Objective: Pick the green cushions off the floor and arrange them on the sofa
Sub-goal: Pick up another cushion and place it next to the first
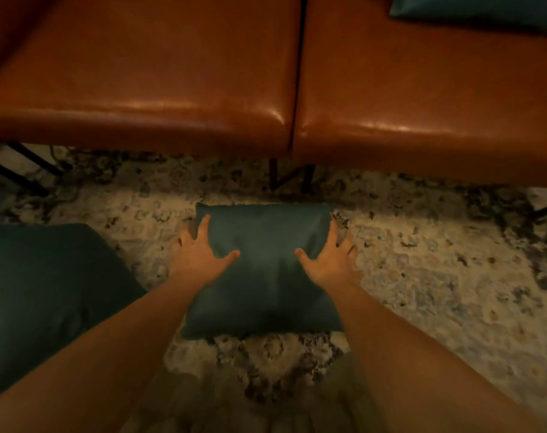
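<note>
A dark green cushion (266, 276) lies flat on the patterned rug just in front of the brown leather sofa (172, 73). My left hand (200, 254) rests on its left edge with fingers spread and the thumb on top. My right hand (331, 257) mirrors it on the right edge, fingers straight and spread. A second, larger green cushion (47, 292) lies on the floor at the left. A third green cushion (475, 10) sits on the sofa seat at the top right.
The sofa has two seat pads with a dark gap (298, 73) between them and thin black legs (292, 179) below. A mottled beige and dark rug (438, 260) covers the floor.
</note>
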### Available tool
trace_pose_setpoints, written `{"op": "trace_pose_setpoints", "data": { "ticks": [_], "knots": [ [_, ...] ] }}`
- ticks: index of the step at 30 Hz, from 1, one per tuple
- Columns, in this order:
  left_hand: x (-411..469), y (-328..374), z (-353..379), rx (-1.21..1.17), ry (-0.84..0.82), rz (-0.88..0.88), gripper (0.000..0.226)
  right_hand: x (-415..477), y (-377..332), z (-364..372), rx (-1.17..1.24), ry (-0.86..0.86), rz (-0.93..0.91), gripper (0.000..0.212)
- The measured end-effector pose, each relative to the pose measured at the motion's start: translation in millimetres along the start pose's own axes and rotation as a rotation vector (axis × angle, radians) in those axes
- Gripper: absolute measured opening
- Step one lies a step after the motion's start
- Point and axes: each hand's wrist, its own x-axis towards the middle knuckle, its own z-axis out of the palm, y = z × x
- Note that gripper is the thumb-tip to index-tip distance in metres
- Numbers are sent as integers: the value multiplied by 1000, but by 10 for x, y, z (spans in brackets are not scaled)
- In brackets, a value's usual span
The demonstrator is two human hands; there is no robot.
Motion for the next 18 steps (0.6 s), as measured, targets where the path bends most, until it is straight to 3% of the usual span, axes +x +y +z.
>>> {"op": "trace_pose_setpoints", "data": {
  "ticks": [6,11,14,16,18],
  "knots": [
    [456,-310,660,-65,-101,-98,128,533,294,587,112,-30,105,121],
    [642,-538,865,-331,-46,-89,126,687,536,692,460,-49,63,110],
    [609,-647,977,-592,11,-332,140,641,723,722,621,-28,137,101],
    [574,-675,1037,-757,-98,-459,142,604,770,747,683,-102,201,102],
    [610,-685,1026,-788,-150,-467,153,612,728,691,698,-131,183,102]
  ]
}}
